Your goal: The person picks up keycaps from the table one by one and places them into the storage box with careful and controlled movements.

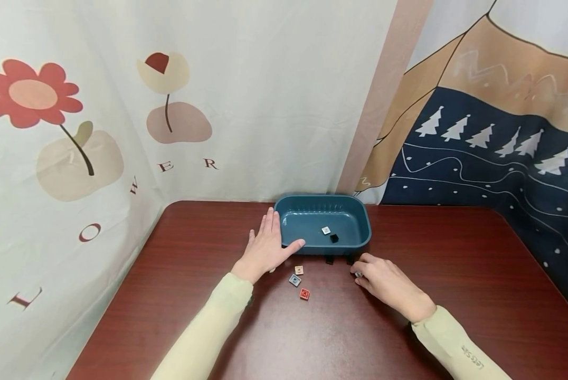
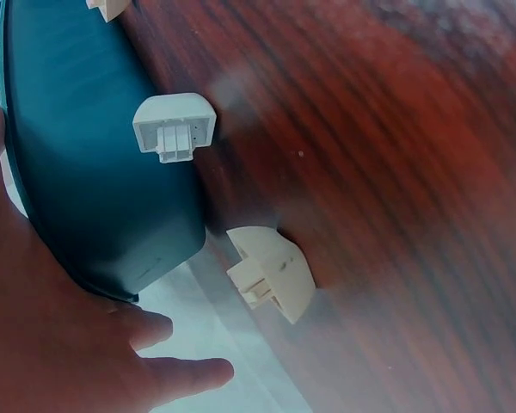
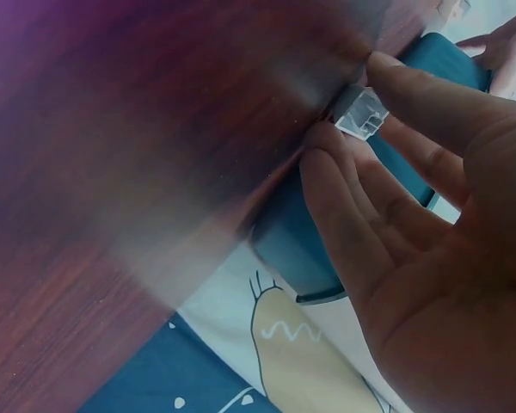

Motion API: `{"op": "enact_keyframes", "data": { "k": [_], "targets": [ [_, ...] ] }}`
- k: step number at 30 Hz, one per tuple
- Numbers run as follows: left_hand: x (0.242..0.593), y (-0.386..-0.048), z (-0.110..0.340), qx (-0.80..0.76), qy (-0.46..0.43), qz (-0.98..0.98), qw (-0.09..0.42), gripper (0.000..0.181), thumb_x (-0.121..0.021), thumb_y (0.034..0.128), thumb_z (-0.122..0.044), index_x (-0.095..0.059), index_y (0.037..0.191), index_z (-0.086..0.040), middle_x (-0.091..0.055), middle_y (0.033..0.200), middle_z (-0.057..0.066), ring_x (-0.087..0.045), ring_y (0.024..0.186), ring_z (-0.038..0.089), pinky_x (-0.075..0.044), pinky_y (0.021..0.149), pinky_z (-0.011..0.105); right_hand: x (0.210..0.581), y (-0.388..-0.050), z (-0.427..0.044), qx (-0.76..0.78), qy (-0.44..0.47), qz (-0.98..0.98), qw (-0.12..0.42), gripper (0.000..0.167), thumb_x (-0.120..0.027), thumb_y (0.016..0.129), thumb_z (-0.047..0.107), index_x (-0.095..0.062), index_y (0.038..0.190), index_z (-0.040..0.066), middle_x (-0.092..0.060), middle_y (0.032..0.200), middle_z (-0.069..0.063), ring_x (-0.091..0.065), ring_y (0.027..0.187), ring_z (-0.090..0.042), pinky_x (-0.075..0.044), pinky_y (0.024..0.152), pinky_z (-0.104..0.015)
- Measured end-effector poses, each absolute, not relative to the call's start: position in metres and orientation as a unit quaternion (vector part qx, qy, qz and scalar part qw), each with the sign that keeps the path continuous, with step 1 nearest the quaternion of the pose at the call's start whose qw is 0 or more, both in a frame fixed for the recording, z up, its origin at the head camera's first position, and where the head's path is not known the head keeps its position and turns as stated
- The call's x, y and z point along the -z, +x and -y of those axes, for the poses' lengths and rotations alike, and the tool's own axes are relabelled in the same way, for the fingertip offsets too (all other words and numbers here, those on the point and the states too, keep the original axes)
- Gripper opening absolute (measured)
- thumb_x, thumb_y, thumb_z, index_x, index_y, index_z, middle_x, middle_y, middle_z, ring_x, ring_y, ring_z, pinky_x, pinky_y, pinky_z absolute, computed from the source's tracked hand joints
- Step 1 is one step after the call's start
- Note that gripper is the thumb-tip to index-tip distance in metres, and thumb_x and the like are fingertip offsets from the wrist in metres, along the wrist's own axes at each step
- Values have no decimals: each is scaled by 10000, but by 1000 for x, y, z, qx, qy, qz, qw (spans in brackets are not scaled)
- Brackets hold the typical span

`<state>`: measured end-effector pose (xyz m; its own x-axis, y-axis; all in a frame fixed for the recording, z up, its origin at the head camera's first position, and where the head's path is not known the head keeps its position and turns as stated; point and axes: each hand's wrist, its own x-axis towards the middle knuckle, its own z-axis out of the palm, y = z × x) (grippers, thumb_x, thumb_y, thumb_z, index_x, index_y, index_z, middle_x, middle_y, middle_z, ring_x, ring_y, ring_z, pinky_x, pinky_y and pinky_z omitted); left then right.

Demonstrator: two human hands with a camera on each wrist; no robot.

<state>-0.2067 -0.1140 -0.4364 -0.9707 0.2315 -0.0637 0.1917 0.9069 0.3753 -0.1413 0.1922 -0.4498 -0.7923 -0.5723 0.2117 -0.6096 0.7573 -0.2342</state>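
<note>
The left hand (image 1: 265, 250) lies along the left side of a teal tray (image 1: 322, 250), fingers straight and thumb over the front rim. In front of the tray, the right hand (image 1: 388, 285) pinches a small pale keycap (image 1: 358, 274). The right wrist view shows this keycap (image 3: 363, 114) between thumb and fingers, its hollow underside visible. Inside the tray lie a white keycap (image 1: 325, 230) and a black one (image 1: 333, 238). In the left wrist view, a white keycap (image 2: 175, 122) and a beige keycap (image 2: 279, 271) lie beside the tray (image 2: 95, 146).
Yellowish (image 1: 299, 270), blue-grey (image 1: 295, 280) and red (image 1: 304, 294) keycaps lie on the dark red table (image 1: 312, 343). Black keycaps (image 1: 329, 259) sit at the tray's front edge, one partly behind the right hand. A printed curtain (image 1: 265, 105) hangs behind the table.
</note>
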Motion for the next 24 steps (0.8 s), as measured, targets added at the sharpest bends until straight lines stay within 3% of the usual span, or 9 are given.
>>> {"op": "enact_keyframes", "data": {
  "k": [14,24],
  "targets": [
    [437,-207,114,-190,106,-975,53,1158,-445,928,-812,-35,1650,-5,11,1735,148,-47,1596,308,-167,1212,646,450,-136,-197,-155,317,933,69,191,-832,833,-16,-778,978,96,-622,883,29,-652,755,-107,-557,651,-257],
    [439,-207,113,-191,105,-975,50,1155,-449,928,-810,-41,1651,-6,25,1736,133,-52,1596,302,-164,1210,650,441,-126,-199,-197,300,930,87,226,-835,840,-13,-779,1022,108,-663,1001,33,-659,849,-77,-593,747,-279]
  ]
}}
